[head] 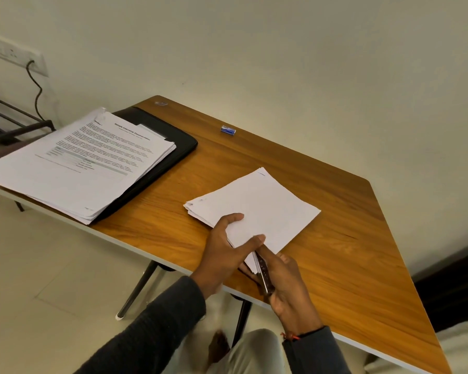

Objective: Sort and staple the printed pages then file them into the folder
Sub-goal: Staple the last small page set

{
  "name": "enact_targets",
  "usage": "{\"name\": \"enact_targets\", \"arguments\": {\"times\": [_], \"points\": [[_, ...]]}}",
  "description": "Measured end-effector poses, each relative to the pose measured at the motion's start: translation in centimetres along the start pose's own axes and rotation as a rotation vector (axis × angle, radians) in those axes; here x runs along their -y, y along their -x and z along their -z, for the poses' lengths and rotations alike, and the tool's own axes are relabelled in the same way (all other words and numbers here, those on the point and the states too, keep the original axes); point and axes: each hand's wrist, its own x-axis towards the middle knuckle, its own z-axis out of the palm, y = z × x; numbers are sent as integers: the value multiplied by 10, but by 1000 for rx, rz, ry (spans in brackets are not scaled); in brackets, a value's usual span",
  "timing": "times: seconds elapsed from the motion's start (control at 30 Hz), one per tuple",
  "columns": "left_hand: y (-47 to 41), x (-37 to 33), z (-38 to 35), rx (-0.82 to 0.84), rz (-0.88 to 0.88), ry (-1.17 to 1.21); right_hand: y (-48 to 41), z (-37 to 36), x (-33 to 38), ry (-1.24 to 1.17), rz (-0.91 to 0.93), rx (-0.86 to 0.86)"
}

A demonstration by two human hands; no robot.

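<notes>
A small set of white pages (pixel 257 209) lies blank side up near the front edge of the wooden table (pixel 349 238). My left hand (pixel 227 255) pinches the set's near corner between thumb and fingers. My right hand (pixel 287 287) grips a metal stapler (pixel 264 273) whose jaw sits over that same corner. A thick stack of printed pages (pixel 79 163) rests on a black folder (pixel 179 141) at the table's left end.
A small blue and white staple box (pixel 228 130) sits near the table's far edge. A wall socket with a dark cable (pixel 34 85) is at the upper left. A dark metal rack (pixel 8 125) stands beside the table's left end.
</notes>
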Motion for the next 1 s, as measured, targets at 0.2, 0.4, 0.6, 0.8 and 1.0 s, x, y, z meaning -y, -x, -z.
{"name": "enact_targets", "arguments": {"times": [0.2, 0.4, 0.6, 0.8, 1.0], "points": [[3, -6, -3, 0, 78, 107, 9, 19, 15, 125, -101, 121], [0, -3, 2, 25, 125, 113, -7, 95, 27, 874, 364, -311], [-1, 3, 5, 7, 58, -77, -59, 161, 24, 1065, 371, -570], [-5, -37, 1, -24, -13, -77, -63, 156, 45, 1268, 417, -512], [-7, -146, -11, 146, -69, -21, -27, 58, 86, 1121, 1066, -222]]}}
